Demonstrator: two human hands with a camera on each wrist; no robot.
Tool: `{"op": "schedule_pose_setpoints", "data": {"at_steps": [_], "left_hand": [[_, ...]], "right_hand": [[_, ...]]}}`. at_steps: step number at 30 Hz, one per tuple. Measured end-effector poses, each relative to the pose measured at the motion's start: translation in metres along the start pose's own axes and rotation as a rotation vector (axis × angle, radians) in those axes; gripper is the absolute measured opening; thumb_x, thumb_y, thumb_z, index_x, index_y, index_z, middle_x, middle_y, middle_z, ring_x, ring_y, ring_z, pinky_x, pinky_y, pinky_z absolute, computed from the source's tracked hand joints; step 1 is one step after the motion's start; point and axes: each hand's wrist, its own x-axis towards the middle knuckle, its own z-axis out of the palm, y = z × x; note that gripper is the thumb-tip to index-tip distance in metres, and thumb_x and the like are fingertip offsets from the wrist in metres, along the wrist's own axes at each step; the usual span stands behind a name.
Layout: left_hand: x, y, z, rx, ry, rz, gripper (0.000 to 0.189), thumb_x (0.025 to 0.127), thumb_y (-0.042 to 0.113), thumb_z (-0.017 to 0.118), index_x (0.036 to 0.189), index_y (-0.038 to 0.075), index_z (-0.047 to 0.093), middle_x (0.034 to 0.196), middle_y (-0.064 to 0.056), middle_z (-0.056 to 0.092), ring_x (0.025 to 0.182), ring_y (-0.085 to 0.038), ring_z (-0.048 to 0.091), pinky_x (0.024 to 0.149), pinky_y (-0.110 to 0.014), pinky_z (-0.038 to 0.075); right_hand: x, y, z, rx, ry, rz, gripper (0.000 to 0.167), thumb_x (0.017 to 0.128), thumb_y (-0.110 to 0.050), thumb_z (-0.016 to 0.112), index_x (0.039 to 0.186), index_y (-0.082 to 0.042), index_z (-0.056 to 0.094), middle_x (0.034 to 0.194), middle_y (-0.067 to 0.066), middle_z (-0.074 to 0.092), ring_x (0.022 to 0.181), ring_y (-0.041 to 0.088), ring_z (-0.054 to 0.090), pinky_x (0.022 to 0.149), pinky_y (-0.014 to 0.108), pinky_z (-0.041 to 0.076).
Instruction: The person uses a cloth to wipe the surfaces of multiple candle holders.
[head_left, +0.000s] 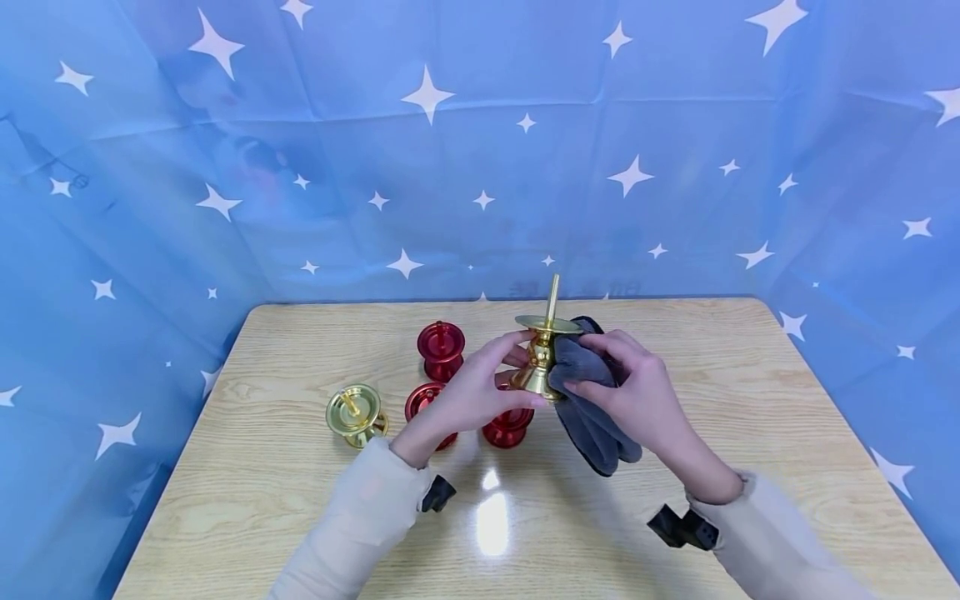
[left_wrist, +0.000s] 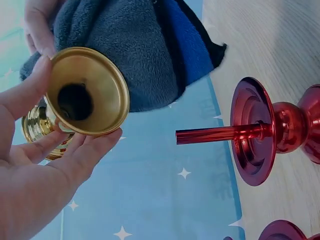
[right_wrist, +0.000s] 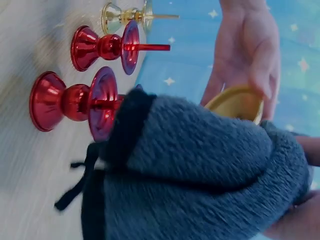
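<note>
in the head view, just below and right of the frame's centre, the left hand (head_left: 482, 385) gripped a gold candle holder (head_left: 539, 354) between thumb and fingers, raised above the table (head_left: 750, 417). the right hand (head_left: 637, 398) pinched a grey cloth (head_left: 588, 417) against the holder's right side. three red candle holders (head_left: 441, 357) stood below centre, a second gold candle holder (head_left: 356, 414) left of them.

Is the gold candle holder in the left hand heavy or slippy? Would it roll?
The gold candle holder may be light for its size, since its base looks hollow from below. It might feel slippery, because it looks smooth and shiny. Laid on its side, it could roll: its plate and base are round.
</note>
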Motion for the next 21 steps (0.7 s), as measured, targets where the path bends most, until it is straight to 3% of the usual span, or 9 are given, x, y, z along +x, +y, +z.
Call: {"op": "schedule_pose_setpoints", "data": {"at_steps": [3,8,13,21], "left_hand": [[0.0,0.0,-0.002,-0.07,-0.028,-0.004,0.07,0.078,0.004,0.071,0.138,0.004,0.036,0.116,-0.014,0.053,0.109,-0.022,0.05,0.085,-0.026,0.048],[-0.002,0.003,-0.007,-0.291,-0.101,-0.042,0.082,0.076,-0.01,0.067,0.143,0.003,0.022,0.12,-0.019,0.051,0.116,-0.024,0.048,0.096,-0.03,0.041],[-0.004,0.005,-0.009,-0.377,-0.156,-0.096,0.096,0.074,-0.013,0.067,0.146,0.006,0.007,0.121,-0.022,0.052,0.115,-0.026,0.049,0.096,-0.031,0.04],[-0.001,0.008,-0.011,-0.372,-0.109,-0.146,0.051,0.094,0.013,0.052,0.138,0.006,0.028,0.113,-0.018,0.058,0.107,-0.022,0.055,0.091,-0.036,0.045]], "right_hand": [[-0.001,0.0,-0.003,0.031,0.0,-0.043,0.044,0.068,0.004,0.076,0.109,0.002,0.061,0.1,0.008,0.059,0.088,0.016,0.056,0.074,0.011,0.044],[-0.001,0.013,-0.011,0.276,-0.08,-0.028,0.045,0.07,0.014,0.07,0.112,0.008,0.056,0.102,0.003,0.056,0.089,0.008,0.059,0.074,0.017,0.05],[-0.004,0.025,-0.011,0.39,-0.137,-0.053,0.045,0.069,0.019,0.067,0.112,0.014,0.053,0.104,0.0,0.056,0.089,0.01,0.061,0.072,0.021,0.052],[-0.005,0.027,-0.01,0.348,-0.179,-0.167,0.048,0.066,0.022,0.067,0.111,0.008,0.057,0.104,0.004,0.055,0.088,0.011,0.059,0.071,0.02,0.051]]}}
